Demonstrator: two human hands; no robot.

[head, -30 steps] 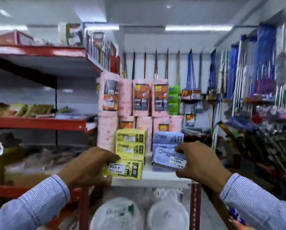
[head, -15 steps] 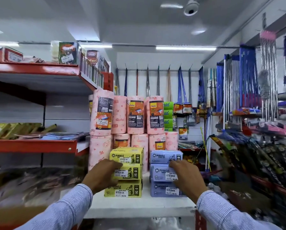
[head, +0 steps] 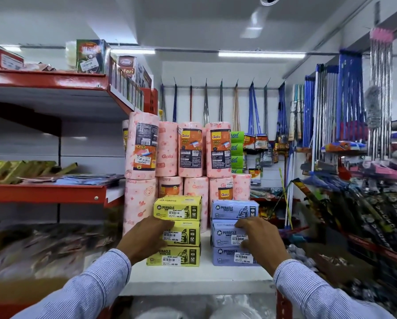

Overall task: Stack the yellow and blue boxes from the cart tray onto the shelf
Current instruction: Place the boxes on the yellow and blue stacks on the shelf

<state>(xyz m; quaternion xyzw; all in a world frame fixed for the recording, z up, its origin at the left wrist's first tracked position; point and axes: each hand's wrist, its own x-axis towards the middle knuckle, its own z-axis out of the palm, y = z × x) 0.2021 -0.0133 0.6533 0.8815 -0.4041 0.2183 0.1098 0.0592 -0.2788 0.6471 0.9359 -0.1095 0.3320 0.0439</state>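
Three yellow boxes (head: 178,209) stand stacked on the white shelf (head: 192,279). Right beside them is a stack of three blue boxes (head: 234,209). My left hand (head: 144,238) wraps around the left end of the middle yellow box (head: 186,234). My right hand (head: 259,238) grips the right end of the middle blue box (head: 225,236), fingers on its top and thumb on its front. Both stacks are upright with a narrow gap between them. The cart tray is out of view.
Pink kitchen towel rolls (head: 169,153) stand two high directly behind the stacks. Red shelves (head: 45,194) with goods run along the left. Brooms and mops (head: 349,107) hang at the right and on the back wall. White plates (head: 234,311) sit under the shelf.
A second ago each hand carried one box in front of the shelf. Both boxes now sit in the stacks, and my hands stay on the middle boxes. The view has tilted up.
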